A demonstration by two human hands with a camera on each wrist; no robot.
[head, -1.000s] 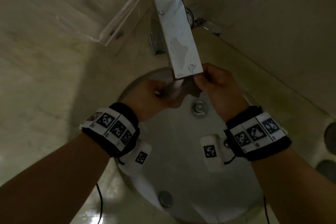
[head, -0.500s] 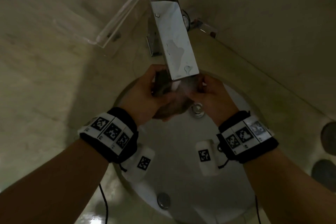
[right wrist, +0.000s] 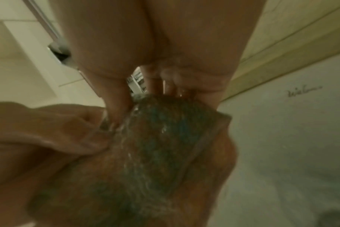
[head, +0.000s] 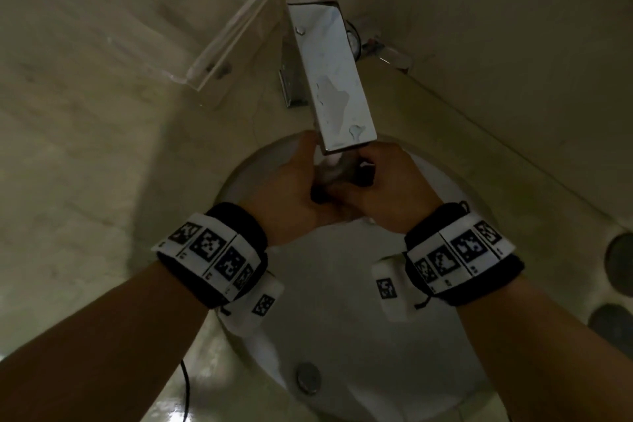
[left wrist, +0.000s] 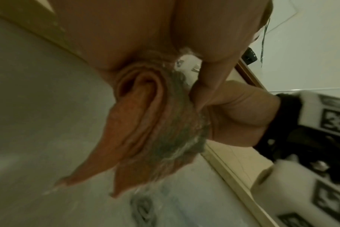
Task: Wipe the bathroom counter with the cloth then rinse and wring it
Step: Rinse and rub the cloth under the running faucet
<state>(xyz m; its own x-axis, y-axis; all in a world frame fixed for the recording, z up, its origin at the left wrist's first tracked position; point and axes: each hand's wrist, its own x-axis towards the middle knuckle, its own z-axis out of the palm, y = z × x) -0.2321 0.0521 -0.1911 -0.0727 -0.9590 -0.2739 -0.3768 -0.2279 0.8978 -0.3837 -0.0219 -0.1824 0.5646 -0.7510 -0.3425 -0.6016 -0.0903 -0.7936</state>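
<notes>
A wet orange-brown cloth (left wrist: 145,135) with a grey-green patch hangs bunched under the flat chrome faucet (head: 334,79), over the white round sink (head: 342,301). Water runs from the spout onto the cloth (head: 330,169). My left hand (head: 291,188) grips the bunched cloth from the left and my right hand (head: 383,185) grips it from the right, knuckles almost touching. In the right wrist view water streams over the cloth (right wrist: 155,145), whose folds hang below the fingers. Much of the cloth is hidden behind both hands in the head view.
A beige marble counter (head: 85,181) surrounds the sink. A clear acrylic tray (head: 205,44) stands at the back left. Dark round stones (head: 620,260) lie at the right edge. The sink's overflow cap (head: 308,378) shows on its near wall, and a wall (head: 513,44) rises behind.
Both hands have come together around the cloth under the spout; a second ago they held it spread apart, and it is now bunched between them.
</notes>
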